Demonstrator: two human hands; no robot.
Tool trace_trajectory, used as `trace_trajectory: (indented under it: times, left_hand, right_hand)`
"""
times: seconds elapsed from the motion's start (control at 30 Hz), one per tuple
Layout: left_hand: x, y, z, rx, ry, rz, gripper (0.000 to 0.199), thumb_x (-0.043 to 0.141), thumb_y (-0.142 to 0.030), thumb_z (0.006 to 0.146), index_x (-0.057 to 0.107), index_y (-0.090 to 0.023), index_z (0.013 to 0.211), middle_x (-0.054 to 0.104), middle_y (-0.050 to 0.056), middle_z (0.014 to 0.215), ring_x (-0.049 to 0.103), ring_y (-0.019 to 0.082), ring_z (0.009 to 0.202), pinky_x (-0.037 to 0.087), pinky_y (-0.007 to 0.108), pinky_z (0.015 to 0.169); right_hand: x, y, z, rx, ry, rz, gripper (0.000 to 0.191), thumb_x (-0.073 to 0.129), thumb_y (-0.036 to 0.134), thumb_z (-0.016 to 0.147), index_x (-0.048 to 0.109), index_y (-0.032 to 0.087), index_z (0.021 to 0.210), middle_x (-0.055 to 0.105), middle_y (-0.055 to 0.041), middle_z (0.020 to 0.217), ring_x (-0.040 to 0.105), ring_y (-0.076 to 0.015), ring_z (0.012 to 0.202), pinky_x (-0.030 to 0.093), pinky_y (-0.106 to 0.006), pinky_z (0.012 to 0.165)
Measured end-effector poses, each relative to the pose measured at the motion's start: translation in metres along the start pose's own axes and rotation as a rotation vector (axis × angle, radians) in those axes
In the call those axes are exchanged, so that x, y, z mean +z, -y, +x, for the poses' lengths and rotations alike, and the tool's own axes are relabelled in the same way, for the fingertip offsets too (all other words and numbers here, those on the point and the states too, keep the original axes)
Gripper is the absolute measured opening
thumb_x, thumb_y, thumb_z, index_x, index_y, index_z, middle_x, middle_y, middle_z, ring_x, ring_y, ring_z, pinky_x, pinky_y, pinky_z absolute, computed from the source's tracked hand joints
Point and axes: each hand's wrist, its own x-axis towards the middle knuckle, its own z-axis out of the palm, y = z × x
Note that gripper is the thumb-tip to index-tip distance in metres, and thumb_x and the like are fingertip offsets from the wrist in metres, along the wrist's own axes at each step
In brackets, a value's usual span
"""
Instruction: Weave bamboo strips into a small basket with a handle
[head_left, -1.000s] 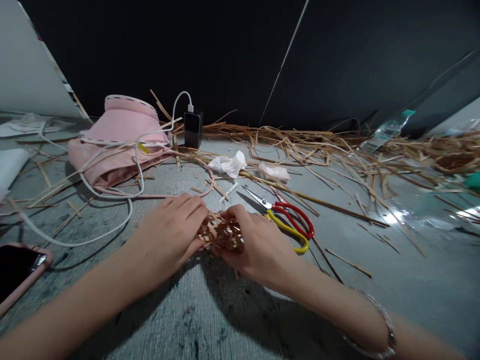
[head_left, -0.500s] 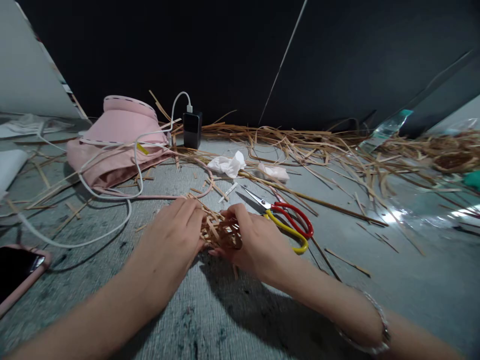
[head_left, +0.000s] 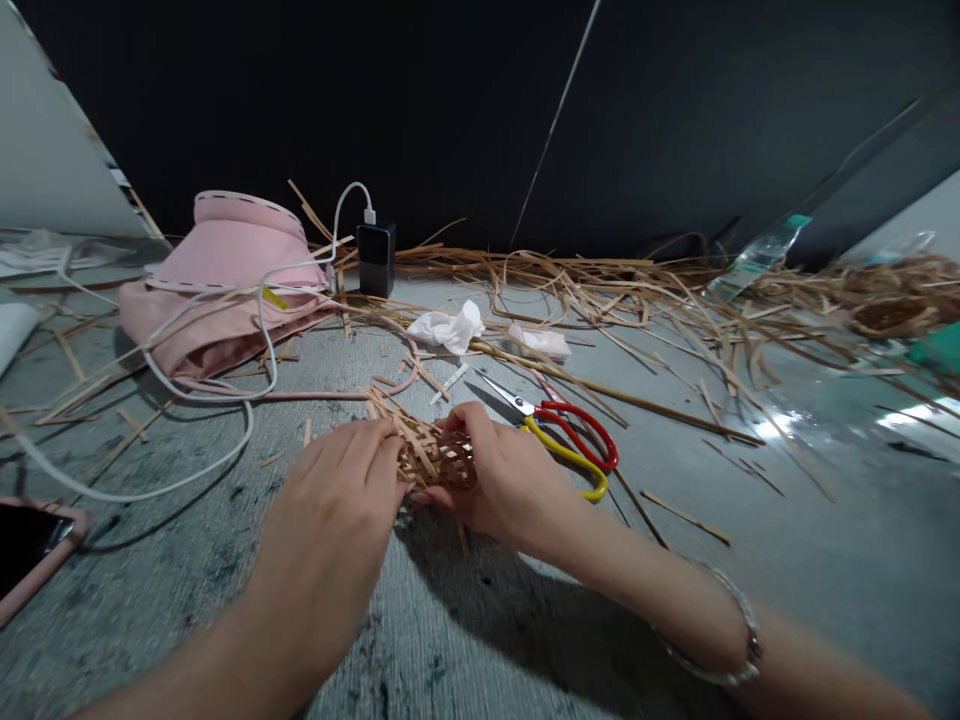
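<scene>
A small piece of woven strips [head_left: 424, 452], tan and openwork, is held between my two hands just above the grey surface. My left hand [head_left: 346, 490] grips its left side, fingers bent over the edge and the tips partly hidden. Around the right side curls my right hand [head_left: 501, 470], thumb below and fingers on top. Loose strip ends stick out at the back and underneath the weave. Scissors [head_left: 571, 435] with one red and one yellow handle lie right beside my right hand, blades pointing back and left.
Many loose strips [head_left: 600, 285] are heaped along the dark wall. A pink visor hat [head_left: 240, 245], white cable [head_left: 251, 430] and black power bank [head_left: 376, 260] stand at back left. Crumpled tissues [head_left: 450, 328], a plastic bottle [head_left: 761, 258] and a phone [head_left: 34, 550] lie around.
The view has shifted slightly, so the surroundings sit a little further left. My left hand has dropped a little towards me, baring more of the weave; both hands keep their hold.
</scene>
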Motion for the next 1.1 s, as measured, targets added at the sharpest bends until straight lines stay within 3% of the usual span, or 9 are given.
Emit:
trace_trajectory:
  times: [0.27,0.67,0.87,1.1]
  left_hand:
    - [0.001,-0.013,-0.006,0.056,-0.049,0.11,0.028,0.042,-0.01,0.091,0.065,-0.002,0.106,0.068,0.016,0.106,0.054,0.032,0.099,0.036,0.043,0.082]
    - [-0.002,-0.02,-0.005,0.078,-0.04,0.229,0.043,0.03,0.0,0.086,0.071,-0.005,0.095,0.072,0.014,0.098,0.057,0.032,0.096,0.034,0.041,0.08]
    - [0.002,-0.019,-0.007,0.01,-0.04,0.198,0.031,0.043,-0.001,0.084,0.065,-0.003,0.105,0.067,0.016,0.105,0.054,0.032,0.098,0.037,0.042,0.083]
    - [0.002,-0.008,-0.001,-0.129,0.056,0.083,0.017,0.058,-0.009,0.079,0.061,-0.01,0.096,0.063,0.015,0.103,0.053,0.035,0.096,0.04,0.045,0.077]
  right_hand:
    - [-0.006,-0.007,-0.003,0.008,0.054,0.06,0.047,0.062,0.04,0.073,0.047,0.01,0.106,0.069,-0.0117,0.083,0.062,-0.0234,0.064,0.031,-0.028,0.05]
    - [-0.004,-0.006,-0.003,0.02,0.039,0.05,0.046,0.064,0.039,0.073,0.046,0.011,0.105,0.069,-0.0108,0.083,0.062,-0.0229,0.064,0.031,-0.028,0.051]
    - [-0.004,-0.005,-0.001,0.015,0.041,0.017,0.043,0.065,0.041,0.073,0.048,0.012,0.101,0.069,-0.0098,0.08,0.062,-0.023,0.064,0.03,-0.028,0.051]
    - [0.0,-0.001,-0.002,0.018,0.0,0.016,0.045,0.064,0.04,0.072,0.049,0.012,0.103,0.069,-0.0099,0.076,0.06,-0.0214,0.06,0.027,-0.027,0.049]
